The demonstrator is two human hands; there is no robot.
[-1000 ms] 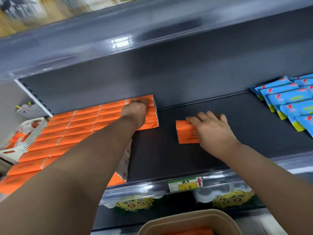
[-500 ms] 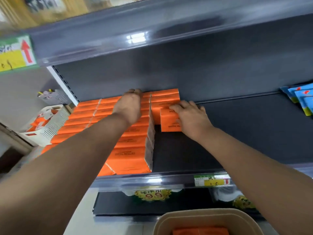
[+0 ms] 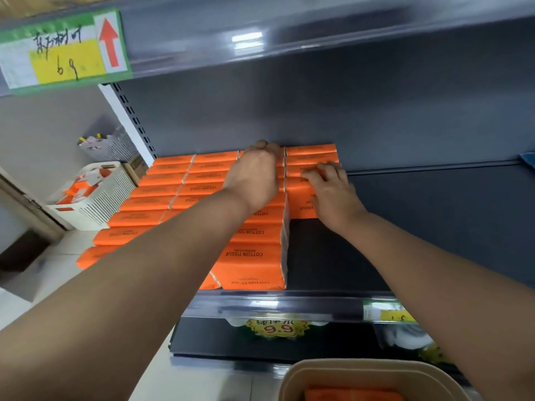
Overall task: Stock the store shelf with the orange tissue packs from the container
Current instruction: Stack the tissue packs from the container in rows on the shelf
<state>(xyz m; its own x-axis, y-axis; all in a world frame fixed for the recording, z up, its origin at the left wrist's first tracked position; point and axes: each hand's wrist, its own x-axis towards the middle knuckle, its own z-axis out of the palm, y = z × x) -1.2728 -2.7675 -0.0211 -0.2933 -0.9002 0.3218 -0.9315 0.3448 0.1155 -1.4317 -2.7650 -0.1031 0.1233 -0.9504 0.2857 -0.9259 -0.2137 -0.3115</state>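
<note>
Orange tissue packs point(image 3: 249, 256) marked COTTON TISSUE fill the left part of the dark shelf point(image 3: 434, 227) in several rows. My left hand point(image 3: 254, 178) lies on the rear packs, its fingers hooked over their back edge. A shorter column of orange packs point(image 3: 311, 150) stands at the back right of the stack. My right hand point(image 3: 333, 192) presses with spread fingers on the front pack point(image 3: 301, 206) of that column. The beige container point(image 3: 376, 369) sits at the bottom edge, with orange packs point(image 3: 353, 395) inside.
Bare dark shelf lies right of the stack, and a blue pack point(image 3: 528, 160) shows at the far right edge. A white slotted basket point(image 3: 98, 198) stands on the floor at left. A green and yellow price tag point(image 3: 63, 50) hangs on the upper shelf edge.
My right hand slid a loose orange pack leftward and back until it joined the right column beside the stack. My left hand stayed on the rear packs. The view shifted left.
</note>
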